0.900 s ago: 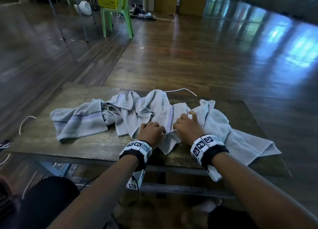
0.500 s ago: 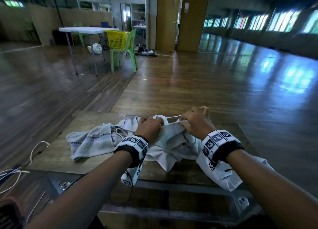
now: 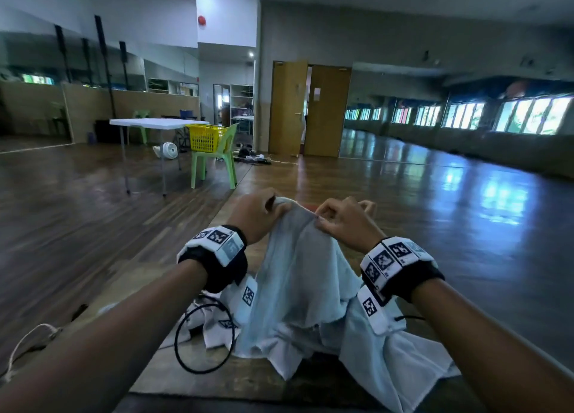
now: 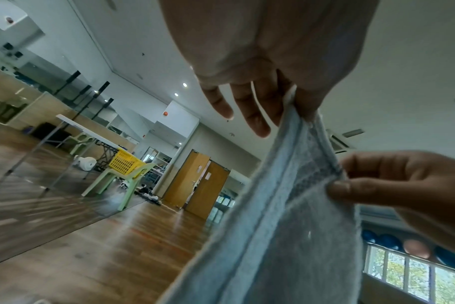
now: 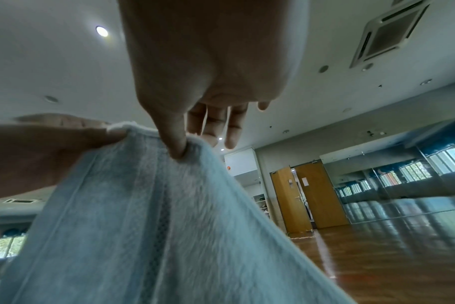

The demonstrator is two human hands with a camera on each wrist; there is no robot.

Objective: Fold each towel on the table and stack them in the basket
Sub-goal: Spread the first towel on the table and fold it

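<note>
A pale blue-grey towel hangs lifted above the wooden table, its lower part still draped on the tabletop. My left hand pinches the towel's top edge on the left, and my right hand pinches the same edge close beside it. In the left wrist view the towel runs from my left hand to the right hand's fingers. In the right wrist view my right hand nips the towel's hem. The yellow basket sits on a green chair far away.
More towel cloth lies heaped on the table below my wrists. A black cable loop hangs from my left wrist over the tabletop. A white folding table and a green chair stand across the wooden floor.
Both hands have risen from the table, lifting the towel's edge well above it. My head has tilted up, so the far room fills the view.
</note>
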